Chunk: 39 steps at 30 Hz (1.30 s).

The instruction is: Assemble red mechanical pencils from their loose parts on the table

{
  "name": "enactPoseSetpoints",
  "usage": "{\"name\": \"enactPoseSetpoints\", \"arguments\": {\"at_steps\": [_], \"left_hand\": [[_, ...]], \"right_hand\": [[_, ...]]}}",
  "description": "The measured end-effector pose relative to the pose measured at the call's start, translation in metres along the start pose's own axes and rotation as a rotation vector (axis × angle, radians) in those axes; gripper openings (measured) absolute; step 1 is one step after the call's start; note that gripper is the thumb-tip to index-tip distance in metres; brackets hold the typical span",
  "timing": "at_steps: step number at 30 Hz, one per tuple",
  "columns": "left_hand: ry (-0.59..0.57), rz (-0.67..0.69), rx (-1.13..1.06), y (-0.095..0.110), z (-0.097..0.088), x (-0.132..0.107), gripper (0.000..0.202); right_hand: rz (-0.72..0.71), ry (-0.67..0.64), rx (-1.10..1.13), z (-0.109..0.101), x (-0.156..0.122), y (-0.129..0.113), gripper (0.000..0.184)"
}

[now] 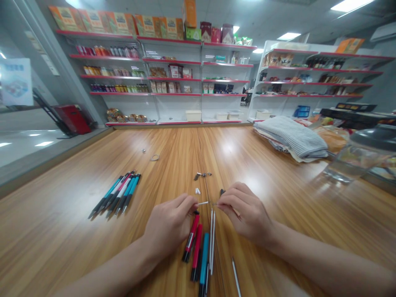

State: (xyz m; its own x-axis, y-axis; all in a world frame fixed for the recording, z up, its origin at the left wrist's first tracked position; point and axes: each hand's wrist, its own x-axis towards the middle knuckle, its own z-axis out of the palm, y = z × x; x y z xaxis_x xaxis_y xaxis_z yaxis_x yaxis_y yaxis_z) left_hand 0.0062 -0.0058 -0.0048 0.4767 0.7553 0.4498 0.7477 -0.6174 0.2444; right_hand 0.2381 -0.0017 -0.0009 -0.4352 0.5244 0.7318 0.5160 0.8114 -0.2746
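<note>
- Your left hand pinched a white stick, between both hands.
- Your right hand pinched a small part, kind unclear.
- Slack pinch risked dropping either among the near sticks.

The wooden table bears pens, barrels, refills and folded cloth.

It looks like a shop: beyond the far edge of the tabletop, white, red-edged shelves carry rows of bottles, packets and orange boxes.
</note>
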Motion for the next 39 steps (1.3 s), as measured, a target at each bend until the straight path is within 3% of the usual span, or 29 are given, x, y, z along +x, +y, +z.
{"name": "enactPoseSetpoints", "arguments": {"at_steps": [5,16,24,30,39], "left_hand": [[-0.009,0.031,-0.017,0.0024,0.0,-0.0004,0.013],[0.024,0.034,-0.063,0.0024,0.0027,-0.0011,0.012],[0.057,0.079,-0.115,0.0032,0.0046,-0.0014,0.011],[0.057,0.057,-0.134,0.0021,0.0052,-0.0017,0.011],[0.059,0.079,-0.145,0.0015,0.0061,-0.002,0.011]], "right_hand": [[-0.007,0.047,0.058,-0.0018,-0.0006,0.002,0.016],[0.008,0.106,0.108,-0.0045,0.0025,-0.0027,0.015],[0.007,0.011,0.139,-0.0005,0.001,-0.0019,0.013],[0.031,0.119,0.117,-0.004,0.0007,-0.0018,0.014],[0.001,0.057,0.13,-0.0019,0.0008,-0.0021,0.014]]}}
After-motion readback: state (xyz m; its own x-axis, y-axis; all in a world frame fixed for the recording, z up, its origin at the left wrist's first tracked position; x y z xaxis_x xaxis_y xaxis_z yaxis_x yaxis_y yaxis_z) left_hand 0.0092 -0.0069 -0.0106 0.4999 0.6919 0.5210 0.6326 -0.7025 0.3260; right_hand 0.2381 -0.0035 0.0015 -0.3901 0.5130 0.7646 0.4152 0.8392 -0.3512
